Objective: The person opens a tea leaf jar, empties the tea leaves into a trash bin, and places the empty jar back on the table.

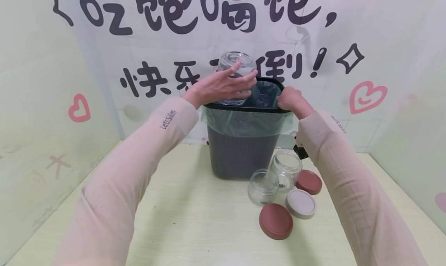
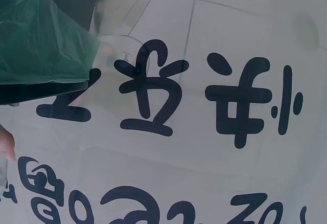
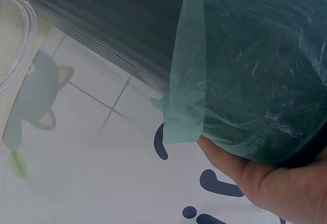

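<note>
My left hand (image 1: 228,84) holds a clear glass jar (image 1: 240,59) at the left side of the dark waste bin (image 1: 240,153), the jar's lower end overlapping the bin's opening. Fingers spread around the jar's near side. At the right, my right hand (image 1: 292,98) grips the bin's black rim, over the green bin liner (image 1: 244,122) folded across it. In the right wrist view, the thumb lies along the outside of the liner (image 3: 245,81). Only a fingertip (image 2: 6,144) of the left hand shows at the edge of the left wrist view.
Two open glass jars, a shorter one (image 1: 263,188) and a taller one (image 1: 286,169), stand in front of the bin to the right. Near them lie a front red lid (image 1: 276,221), a whitish lid (image 1: 301,204) and another red lid (image 1: 309,182). A printed wall sheet (image 1: 167,45) hangs behind.
</note>
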`<state>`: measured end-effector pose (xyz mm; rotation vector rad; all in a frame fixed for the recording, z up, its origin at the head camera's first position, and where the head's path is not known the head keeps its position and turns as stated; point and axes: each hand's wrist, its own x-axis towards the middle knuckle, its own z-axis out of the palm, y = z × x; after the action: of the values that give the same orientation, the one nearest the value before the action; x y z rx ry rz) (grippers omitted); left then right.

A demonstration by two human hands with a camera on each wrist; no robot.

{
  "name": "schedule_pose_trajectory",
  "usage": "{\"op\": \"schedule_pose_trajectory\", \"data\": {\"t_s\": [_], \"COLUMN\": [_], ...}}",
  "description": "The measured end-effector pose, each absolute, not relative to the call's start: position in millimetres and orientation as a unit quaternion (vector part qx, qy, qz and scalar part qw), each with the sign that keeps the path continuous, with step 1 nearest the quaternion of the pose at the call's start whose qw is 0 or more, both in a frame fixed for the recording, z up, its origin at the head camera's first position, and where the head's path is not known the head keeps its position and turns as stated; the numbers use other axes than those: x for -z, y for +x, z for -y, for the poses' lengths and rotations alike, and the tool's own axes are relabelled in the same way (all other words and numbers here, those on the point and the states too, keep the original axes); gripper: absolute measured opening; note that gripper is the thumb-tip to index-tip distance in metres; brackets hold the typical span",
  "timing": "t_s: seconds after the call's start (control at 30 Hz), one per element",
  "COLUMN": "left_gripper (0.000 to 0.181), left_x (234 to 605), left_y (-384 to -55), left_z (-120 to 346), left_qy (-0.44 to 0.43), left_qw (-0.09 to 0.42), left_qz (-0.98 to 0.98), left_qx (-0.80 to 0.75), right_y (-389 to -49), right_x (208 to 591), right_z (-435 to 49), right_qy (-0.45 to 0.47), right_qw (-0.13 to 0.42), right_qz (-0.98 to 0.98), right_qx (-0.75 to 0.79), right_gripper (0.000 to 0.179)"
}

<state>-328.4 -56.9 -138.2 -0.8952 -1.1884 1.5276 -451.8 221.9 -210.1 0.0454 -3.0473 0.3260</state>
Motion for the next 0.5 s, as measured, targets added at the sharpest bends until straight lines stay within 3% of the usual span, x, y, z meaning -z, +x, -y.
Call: {"op": "schedule_pose_trajectory", "data": {"t_s": [0.17,0.27,0.37,0.5], "left_gripper": [0.093,0.088,0.086,0.081], "left_x": [140.1,139.2,135.6,127.9], "left_y": [-327.4,-327.2,-327.2,-326.5], "left_z": [56.5,56.9,56.9,55.7], "left_qy": [-0.357,-0.358,-0.369,-0.385], "left_qw": [0.474,0.457,0.435,0.402], "left_qz": [0.494,0.516,0.555,0.632], "left_qx": [-0.635,-0.63,-0.605,-0.54], "right_y": [-560.2,-582.2,-548.8,-463.8], "right_x": [259.7,269.1,255.8,219.0], "right_z": [-265.3,-274.1,-258.9,-223.3], "right_qy": [0.012,0.013,0.005,0.006], "right_qw": [0.057,0.052,0.054,0.052], "right_qz": [0.995,0.995,0.995,0.994], "right_qx": [-0.083,-0.079,-0.083,-0.091], "right_gripper": [0.05,0.052,0.046,0.04]}}
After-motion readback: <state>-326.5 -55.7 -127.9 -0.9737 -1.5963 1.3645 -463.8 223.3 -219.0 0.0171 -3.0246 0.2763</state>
